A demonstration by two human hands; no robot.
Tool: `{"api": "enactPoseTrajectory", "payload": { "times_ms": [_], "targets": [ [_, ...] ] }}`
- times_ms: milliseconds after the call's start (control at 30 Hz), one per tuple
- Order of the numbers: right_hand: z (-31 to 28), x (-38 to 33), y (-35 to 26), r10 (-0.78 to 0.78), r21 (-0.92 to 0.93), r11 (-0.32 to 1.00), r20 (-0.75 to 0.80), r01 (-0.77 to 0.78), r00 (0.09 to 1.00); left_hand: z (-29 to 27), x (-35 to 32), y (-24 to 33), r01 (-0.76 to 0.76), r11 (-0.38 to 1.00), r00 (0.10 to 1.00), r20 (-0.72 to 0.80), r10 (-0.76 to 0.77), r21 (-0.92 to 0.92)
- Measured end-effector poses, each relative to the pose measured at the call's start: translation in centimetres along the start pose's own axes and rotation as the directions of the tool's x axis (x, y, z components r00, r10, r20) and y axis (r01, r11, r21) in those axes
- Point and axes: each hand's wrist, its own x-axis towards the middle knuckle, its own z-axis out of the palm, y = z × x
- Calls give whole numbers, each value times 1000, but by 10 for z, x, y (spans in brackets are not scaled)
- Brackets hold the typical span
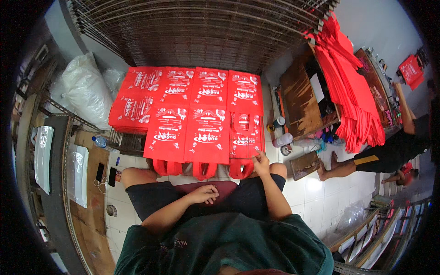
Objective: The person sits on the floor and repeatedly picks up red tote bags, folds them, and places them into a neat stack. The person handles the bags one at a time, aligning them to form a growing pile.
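My left hand (204,194) rests loosely curled on my lap, forearm angled in from the lower left, fingers relaxed and holding nothing. My right arm bends at the elbow and reaches forward over my knee, the right hand (261,162) raised with fingertips pinched together.

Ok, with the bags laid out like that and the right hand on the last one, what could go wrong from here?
The right hand grips only the near edge of the rightmost red bag; a tug might shift the overlapping red bags beside it. The bag handles hang over the near edge by the knees and could snag. The left hand rests on the lap, so nothing steadies the row.
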Motion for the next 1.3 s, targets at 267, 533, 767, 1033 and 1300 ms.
{"api": "enactPoseTrajectory", "payload": {
  "times_ms": [267, 533, 767, 1033, 1300],
  "targets": [
    [0, -11, -15, -96, -87, 991, 28, 98, 995, 0, 0, -10, -45, 995, 998, -29, 48, 87],
    [-5, -18, -25, -135, -176, 975, 9, 134, 991, 0, 4, -17, -23, 972, 997, -69, 40, 232],
    [-16, -23, -44, -144, -16, 990, -60, 143, 988, 0, 0, -7, 14, 982, 998, -56, -3, 190],
    [-149, -12, -74, -208, 339, 891, -287, 302, 935, 4, 4, -8, 31, 983, 999, -49, -23, 181],
    [-369, 38, -136, 129, 595, 690, -663, 413, 738, 6, 3, -7, 82, 986, 993, -95, -69, 145]
  ]
}}
